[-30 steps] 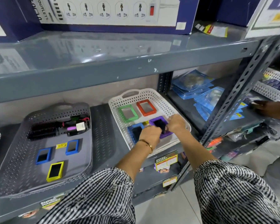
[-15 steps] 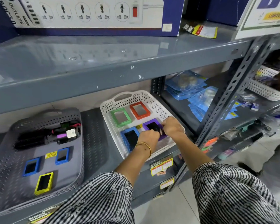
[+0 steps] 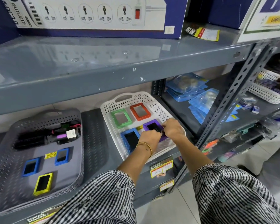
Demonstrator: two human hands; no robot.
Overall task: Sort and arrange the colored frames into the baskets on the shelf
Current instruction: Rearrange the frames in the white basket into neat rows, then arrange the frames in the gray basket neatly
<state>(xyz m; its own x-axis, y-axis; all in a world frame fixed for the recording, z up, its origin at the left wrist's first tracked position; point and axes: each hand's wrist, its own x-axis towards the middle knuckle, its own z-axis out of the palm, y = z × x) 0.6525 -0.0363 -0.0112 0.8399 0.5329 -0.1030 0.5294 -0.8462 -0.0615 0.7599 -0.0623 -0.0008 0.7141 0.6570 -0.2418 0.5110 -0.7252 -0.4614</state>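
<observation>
A white basket (image 3: 145,98) on the lower shelf holds a green frame (image 3: 121,118), an orange frame (image 3: 140,111), a blue frame (image 3: 131,139) and a purple frame (image 3: 151,125). Both hands are over the purple frame at the basket's front right. My left hand (image 3: 149,138) pinches its near edge and my right hand (image 3: 173,127) grips its right side. To the left, a grey basket (image 3: 5,167) holds two small blue frames (image 3: 31,167) (image 3: 62,156) and a yellow frame (image 3: 43,184).
Black hair brushes (image 3: 34,139) lie at the back of the grey basket. The upper shelf (image 3: 103,70) overhangs the baskets and carries a power-strip box (image 3: 90,13). A grey upright post (image 3: 220,110) stands right of the white basket, with blue packets (image 3: 192,92) behind it.
Both hands stay on the purple frame, shifting it slightly in the white basket. The camera view has drifted right, so the baskets appear further left.
</observation>
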